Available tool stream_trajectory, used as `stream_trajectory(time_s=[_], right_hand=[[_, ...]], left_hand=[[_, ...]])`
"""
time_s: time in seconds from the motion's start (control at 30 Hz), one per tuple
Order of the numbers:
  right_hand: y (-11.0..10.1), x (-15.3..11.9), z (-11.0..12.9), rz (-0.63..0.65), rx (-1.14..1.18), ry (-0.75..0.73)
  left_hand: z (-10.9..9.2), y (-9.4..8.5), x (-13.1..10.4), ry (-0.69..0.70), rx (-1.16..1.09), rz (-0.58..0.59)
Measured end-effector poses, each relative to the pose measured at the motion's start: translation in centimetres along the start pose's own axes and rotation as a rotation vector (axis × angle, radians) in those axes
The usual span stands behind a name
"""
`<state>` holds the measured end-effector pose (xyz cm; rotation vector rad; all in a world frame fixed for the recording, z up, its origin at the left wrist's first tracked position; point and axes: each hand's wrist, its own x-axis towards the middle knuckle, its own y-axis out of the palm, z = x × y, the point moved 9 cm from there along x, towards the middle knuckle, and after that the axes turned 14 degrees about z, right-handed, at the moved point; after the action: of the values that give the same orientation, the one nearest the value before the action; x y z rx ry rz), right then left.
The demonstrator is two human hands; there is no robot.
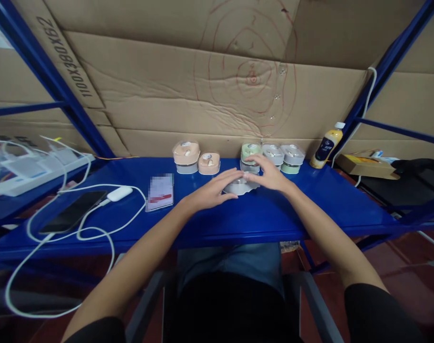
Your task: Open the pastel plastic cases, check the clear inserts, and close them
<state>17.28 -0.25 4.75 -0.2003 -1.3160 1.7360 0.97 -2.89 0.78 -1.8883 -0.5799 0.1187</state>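
A silvery-grey, flat thing with a wavy edge (241, 188) lies on the blue table; I cannot make out its kind. My left hand (217, 189) reaches over its left side, fingers stretched out and thumb apart. On its right side is my right hand (269, 175), with fingers spread and bent slightly over it. The fingertips of both hands nearly meet above the thing and hide part of it. Just behind stands a small green-lidded box (251, 151), partly covered by my right hand. Beside it are a grey-lidded box (273, 152) and a grey-and-green box (291, 159).
Two peach-lidded boxes, one taller (186, 157) and one lower (209, 163), stand at the back. A lit phone (160, 192), a dark phone (74, 212) and white cables lie left. A juice bottle (327, 146) and small carton (365, 166) stand right. Cardboard (160, 90) walls the back.
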Motion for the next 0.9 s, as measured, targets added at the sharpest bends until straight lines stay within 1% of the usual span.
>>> stream_trajectory(time_s=[0.03, 0.1, 0.17, 0.23, 0.3, 0.43, 0.53, 0.63, 0.7, 0.77, 0.9], right_hand=[[0.9, -0.1, -0.3, 0.082, 0.021, -0.049], [2.9, -0.3, -1.4, 0.233, 0.045, -0.064], [4.4, -0.4, -2.3, 0.319, 0.044, -0.05], [5.2, -0.5, -2.4, 0.335, 0.012, -0.041], [5.6, -0.6, -2.0, 0.322, -0.043, -0.007], [6.2, -1.0, -1.0, 0.312, -0.132, 0.13], [6.6, -1.1, -0.1, 0.31, -0.156, 0.164], [5.8, -1.0, -0.3, 0.267, -0.11, 0.134], [4.6, -1.0, -1.1, 0.229, -0.049, 0.092], [2.9, -1.2, -2.4, 0.189, 0.018, 0.079], [-0.3, -2.1, -5.8, 0.08, 0.102, 0.228]], left_hand=[[-0.2, 0.3, 0.0, 0.02, -0.029, 0.026], [-0.5, 0.6, 0.0, 0.049, -0.065, 0.05], [0.0, 0.8, -0.1, 0.022, -0.071, 0.052], [1.0, 1.1, -0.2, -0.047, -0.067, 0.052], [2.0, 1.4, -0.3, -0.094, -0.07, 0.058], [3.2, 1.6, -0.4, -0.166, -0.103, 0.044], [3.9, 1.5, -0.4, -0.245, -0.16, 0.027], [4.0, 1.5, -0.4, -0.238, -0.203, 0.021], [3.9, 1.3, -0.4, -0.209, -0.205, -0.004], [3.7, 1.1, -0.5, -0.182, -0.185, -0.016], [2.8, 1.8, -0.2, -0.136, -0.086, 0.066]])
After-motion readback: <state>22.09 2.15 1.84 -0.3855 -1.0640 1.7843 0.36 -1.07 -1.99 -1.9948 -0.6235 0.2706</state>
